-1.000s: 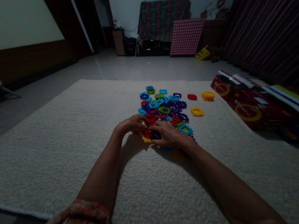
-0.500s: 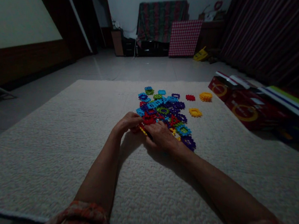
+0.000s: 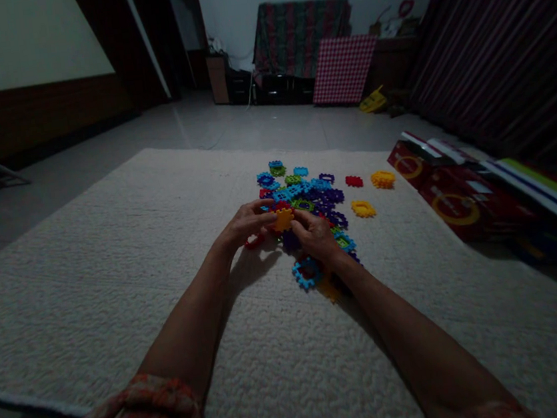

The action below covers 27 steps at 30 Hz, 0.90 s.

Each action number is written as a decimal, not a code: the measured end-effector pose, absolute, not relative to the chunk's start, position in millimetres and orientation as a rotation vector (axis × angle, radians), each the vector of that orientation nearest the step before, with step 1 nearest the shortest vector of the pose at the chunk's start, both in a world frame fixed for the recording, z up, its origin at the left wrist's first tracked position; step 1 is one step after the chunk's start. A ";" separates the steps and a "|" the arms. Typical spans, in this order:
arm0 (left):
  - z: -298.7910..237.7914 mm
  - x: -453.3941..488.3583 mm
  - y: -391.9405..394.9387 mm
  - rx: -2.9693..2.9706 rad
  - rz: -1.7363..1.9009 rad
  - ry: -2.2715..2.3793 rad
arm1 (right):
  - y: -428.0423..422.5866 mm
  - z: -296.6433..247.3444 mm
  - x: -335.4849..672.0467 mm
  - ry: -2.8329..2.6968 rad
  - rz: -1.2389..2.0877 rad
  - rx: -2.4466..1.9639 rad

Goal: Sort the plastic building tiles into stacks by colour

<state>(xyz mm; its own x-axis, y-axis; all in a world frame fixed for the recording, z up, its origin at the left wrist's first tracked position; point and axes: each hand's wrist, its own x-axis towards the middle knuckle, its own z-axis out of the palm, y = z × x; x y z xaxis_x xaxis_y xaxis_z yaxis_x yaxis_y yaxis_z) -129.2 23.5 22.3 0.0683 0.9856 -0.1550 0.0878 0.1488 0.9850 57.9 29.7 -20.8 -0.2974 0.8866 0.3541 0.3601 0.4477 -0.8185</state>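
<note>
A heap of colourful interlocking plastic pieces (image 3: 310, 195) lies on a cream rug (image 3: 113, 255). My left hand (image 3: 245, 226) and my right hand (image 3: 314, 235) meet just above the near edge of the heap. Both pinch a yellow-orange piece (image 3: 283, 219) raised between them, with a dark purple piece just under it. A red piece (image 3: 253, 241) lies beneath my left hand. A blue piece (image 3: 306, 273) and an orange piece (image 3: 328, 289) rest on the rug by my right wrist.
Two yellow pieces (image 3: 382, 179) (image 3: 363, 209) and a red one (image 3: 354, 181) lie apart to the right of the heap. A red box (image 3: 451, 196) and flat packaging sit at the rug's right edge. Tiled floor, a covered cabinet (image 3: 302, 35) and a checked panel (image 3: 343, 69) lie beyond.
Both hands have lifted from the rug, bringing up a yellow-orange piece held between them. A blue and an orange piece show by my right wrist.
</note>
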 end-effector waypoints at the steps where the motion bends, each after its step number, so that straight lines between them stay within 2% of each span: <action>1: 20.6 -125.9 23.4 1.194 1.027 1.288 | 32.4 -21.4 60.2 -1.840 0.821 -1.052; 7: 14.4 -117.8 26.7 1.233 1.088 1.350 | 44.5 -6.0 88.6 -1.876 0.784 -1.152; 10: 13.4 -119.8 29.4 1.234 1.082 1.415 | 42.7 11.6 106.8 -2.054 0.762 -1.222; 14: 8.1 -119.5 33.9 1.203 1.178 1.429 | 28.0 26.6 119.5 -2.410 0.552 -1.385; 17: 2.8 -117.6 37.7 1.227 1.291 1.463 | 13.7 24.0 119.6 -2.543 0.377 -1.464; 21: -0.7 -114.7 38.5 1.275 1.198 1.584 | 1.2 13.2 117.0 -2.536 0.223 -1.513; 27: 9.9 -108.8 30.3 1.227 1.124 1.597 | -1.7 10.4 109.8 -2.466 0.165 -1.457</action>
